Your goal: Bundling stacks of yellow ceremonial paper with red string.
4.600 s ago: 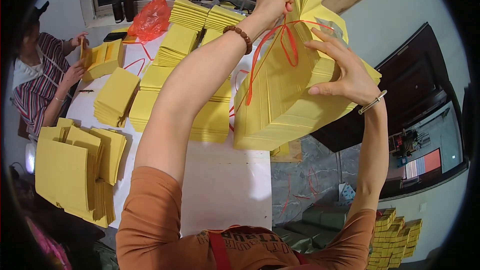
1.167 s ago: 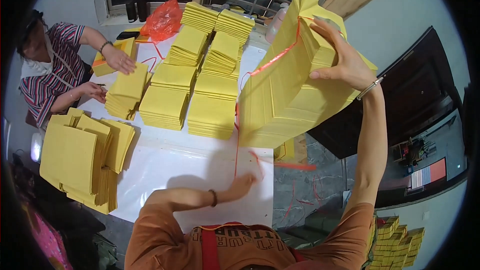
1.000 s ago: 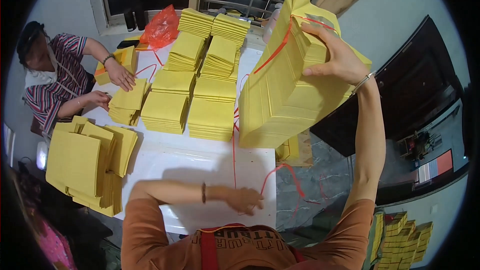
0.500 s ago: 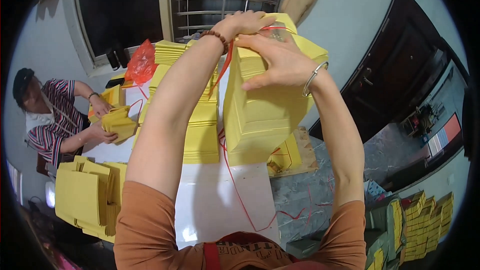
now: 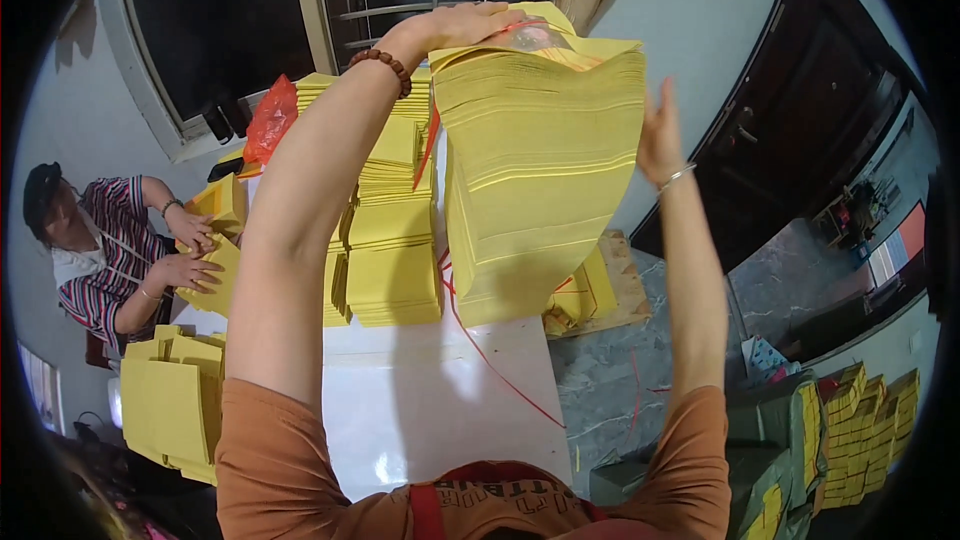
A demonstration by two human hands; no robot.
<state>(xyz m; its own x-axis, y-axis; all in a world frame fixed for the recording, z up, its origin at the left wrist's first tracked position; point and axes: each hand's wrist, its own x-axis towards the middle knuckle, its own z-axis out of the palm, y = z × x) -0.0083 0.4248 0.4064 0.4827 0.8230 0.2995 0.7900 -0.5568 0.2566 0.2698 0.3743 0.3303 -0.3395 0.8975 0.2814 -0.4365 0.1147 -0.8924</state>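
Observation:
A tall stack of folded yellow paper (image 5: 550, 155) stands on the white table in front of me, its upper sheets bowed and leaning right. My left hand (image 5: 455, 28) lies flat on top of it with fingers stretched out. Beside its right side my right hand (image 5: 660, 140) is raised, fingers straight and holding nothing; whether it touches the stack I cannot tell. A see-through plastic piece (image 5: 540, 37) rests on the stack's top near my left fingertips. Red string (image 5: 427, 150) hangs down the stack's left side, and another red string (image 5: 505, 380) trails over the table.
Shorter yellow paper stacks (image 5: 395, 280) stand left of the tall one on the white table (image 5: 400, 410). A red plastic bag (image 5: 270, 120) lies behind. At left, a co-worker (image 5: 110, 240) handles yellow paper. Tied yellow bundles (image 5: 870, 435) are piled at lower right.
My right hand has let go of the stack's upper front and moved right, off to its side. My left hand stays on top. The co-worker's hands have spread over their paper.

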